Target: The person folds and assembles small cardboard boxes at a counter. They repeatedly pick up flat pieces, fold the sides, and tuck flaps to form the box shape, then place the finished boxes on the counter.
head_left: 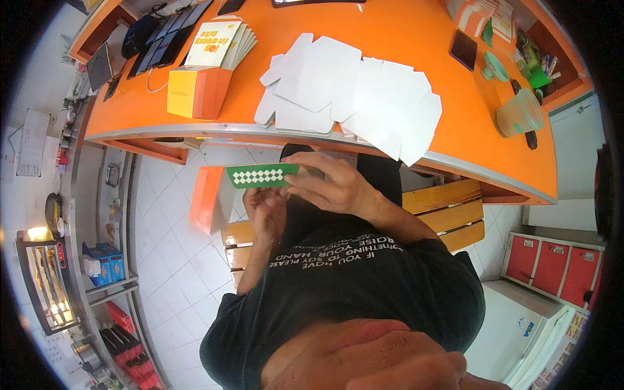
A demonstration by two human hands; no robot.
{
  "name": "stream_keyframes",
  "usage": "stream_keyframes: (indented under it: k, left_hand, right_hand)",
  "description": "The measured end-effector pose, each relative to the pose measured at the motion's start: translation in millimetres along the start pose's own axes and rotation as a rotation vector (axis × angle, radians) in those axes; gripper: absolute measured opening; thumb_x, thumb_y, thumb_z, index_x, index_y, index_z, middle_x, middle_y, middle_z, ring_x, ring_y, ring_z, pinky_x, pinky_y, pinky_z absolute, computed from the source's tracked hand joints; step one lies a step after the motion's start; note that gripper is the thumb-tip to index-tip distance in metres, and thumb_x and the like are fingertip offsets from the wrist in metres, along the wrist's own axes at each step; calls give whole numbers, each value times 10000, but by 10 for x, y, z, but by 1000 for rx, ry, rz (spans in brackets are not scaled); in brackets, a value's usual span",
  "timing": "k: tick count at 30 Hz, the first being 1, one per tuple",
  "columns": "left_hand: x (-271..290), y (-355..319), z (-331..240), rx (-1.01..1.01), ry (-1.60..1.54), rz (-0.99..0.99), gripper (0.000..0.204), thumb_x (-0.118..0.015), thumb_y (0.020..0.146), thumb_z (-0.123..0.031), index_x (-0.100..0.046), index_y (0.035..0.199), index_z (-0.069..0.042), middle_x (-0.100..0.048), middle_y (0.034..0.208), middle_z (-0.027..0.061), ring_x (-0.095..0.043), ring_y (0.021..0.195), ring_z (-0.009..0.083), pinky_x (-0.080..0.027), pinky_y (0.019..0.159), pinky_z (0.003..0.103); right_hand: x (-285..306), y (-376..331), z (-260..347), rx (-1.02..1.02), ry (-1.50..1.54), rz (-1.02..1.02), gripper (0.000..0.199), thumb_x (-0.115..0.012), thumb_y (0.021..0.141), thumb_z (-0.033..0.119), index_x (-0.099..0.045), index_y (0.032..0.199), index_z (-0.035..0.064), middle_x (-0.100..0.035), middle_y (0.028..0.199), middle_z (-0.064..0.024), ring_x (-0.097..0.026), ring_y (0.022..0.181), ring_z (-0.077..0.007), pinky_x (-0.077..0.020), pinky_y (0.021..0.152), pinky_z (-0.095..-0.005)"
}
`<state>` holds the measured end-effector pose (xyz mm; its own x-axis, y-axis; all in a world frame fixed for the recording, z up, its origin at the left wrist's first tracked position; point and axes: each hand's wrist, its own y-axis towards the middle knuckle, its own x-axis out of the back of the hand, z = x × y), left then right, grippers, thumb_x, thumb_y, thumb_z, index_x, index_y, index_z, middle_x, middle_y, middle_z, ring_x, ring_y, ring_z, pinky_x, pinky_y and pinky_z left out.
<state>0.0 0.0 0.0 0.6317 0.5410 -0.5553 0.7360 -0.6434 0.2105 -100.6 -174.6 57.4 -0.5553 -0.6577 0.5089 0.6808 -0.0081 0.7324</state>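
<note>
1. The left hand (268,209) sits under the near end of a flattened carton piece (262,175), green with a white diamond pattern along its face; its fingers curl up and pinch the lower edge. An orange panel (207,198) of the same carton hangs blurred off to the left, below the counter edge.
2. The right hand (331,184) comes over the top, thumb and fingers clamped on the right end of the green strip. The piece is held in the air above the lap, just in front of the counter rim, not resting on anything.
3. To fold well here, I judge both hands should keep the strip taut and level, press along the scored line rather than across it, and let the loose orange panel swing free so it does not crease.
4. The orange counter (390,39) curves across the top. From left: dark trays (166,39), a finished yellow and orange box (195,91), a fan of printed yellow sheets (221,44), then a spread of white carton blanks (351,94) overhanging the rim.
5. Further right lie a dark phone (464,49) and a translucent green cup (519,114).
6. Below are a slatted wooden bench (442,208), white floor tiles (162,247), shelving at left and red cabinets (552,263) at right.
</note>
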Motion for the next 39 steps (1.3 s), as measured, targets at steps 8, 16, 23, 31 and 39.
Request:
stream_keyframes:
  k: [8, 16, 23, 31, 39]
  left_hand:
    - [-167, 15, -96, -14, -325, -128, 322, -630, 985, -98, -550, 1279, 7, -660, 1206, 125, -674, 1067, 207, -579, 895, 292]
    - [-116, 110, -365, 108, -820, -69, 673, -532, 1007, -495, -395, 1454, -11, -549, 1373, 156, -567, 1273, 266, -562, 1000, 374]
    - [-252, -3, -392, 49, -70, -73, 786, -625, 915, -605, -486, 1382, 12, -570, 1342, 158, -608, 1188, 244, -541, 968, 382]
    - [-110, -73, -310, -355, 686, -205, 206, -705, 872, 80, -686, 1075, 43, -720, 954, 118, -687, 839, 147, -533, 707, 237]
    - [-263, -55, -186, -510, 878, -104, 97, -737, 803, 107, -708, 887, 68, -713, 755, 164, -649, 608, 156, -468, 557, 239]
  right_hand:
    - [-126, 18, 41, -119, 85, 19, 390, -782, 812, 111, -670, 1184, 141, -532, 1357, -156, -669, 1070, -297, -576, 893, -369]
    - [-166, -68, -23, -203, 237, -272, 345, -803, 758, 19, -693, 1083, 63, -702, 1078, -81, -687, 1045, -320, -520, 969, -424]
    - [-143, 124, 141, 66, 186, -128, 178, -805, 790, 77, -729, 950, 57, -722, 1109, -71, -677, 1120, -288, -536, 964, -416]
    - [-116, 92, 224, 3, 306, -264, 187, -799, 786, -35, -665, 917, -30, -706, 979, -132, -725, 1028, -345, -620, 817, -396]
    - [-278, 123, 203, 78, 196, -455, 187, -799, 782, -31, -662, 908, -9, -677, 977, -109, -733, 984, -291, -615, 747, -344]
